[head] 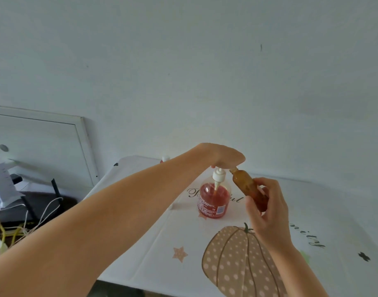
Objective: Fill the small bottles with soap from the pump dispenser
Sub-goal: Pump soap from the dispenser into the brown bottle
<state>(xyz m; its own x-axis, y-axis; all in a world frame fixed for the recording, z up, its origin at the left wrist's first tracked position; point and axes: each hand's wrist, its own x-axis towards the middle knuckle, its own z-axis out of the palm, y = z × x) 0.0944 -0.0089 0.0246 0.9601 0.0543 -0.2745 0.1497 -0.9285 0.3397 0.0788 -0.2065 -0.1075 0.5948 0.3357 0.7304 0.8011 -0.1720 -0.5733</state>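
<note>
A clear pump dispenser (213, 201) holding red soap stands on the table. My left hand (221, 156) lies palm down over its white pump head (218, 175), covering the top. My right hand (267, 207) grips a small amber bottle (247, 186), tilted, its open neck up against the pump's spout just under my left palm. Another small bottle with a white cap (165, 159) peeks out behind my left forearm, mostly hidden.
The table carries a white cloth (162, 243) printed with a dotted pumpkin, stars and lettering, and backs onto a pale wall. To the left, lower down, lie a dark stand, cables (42, 213) and a white framed panel (40, 146).
</note>
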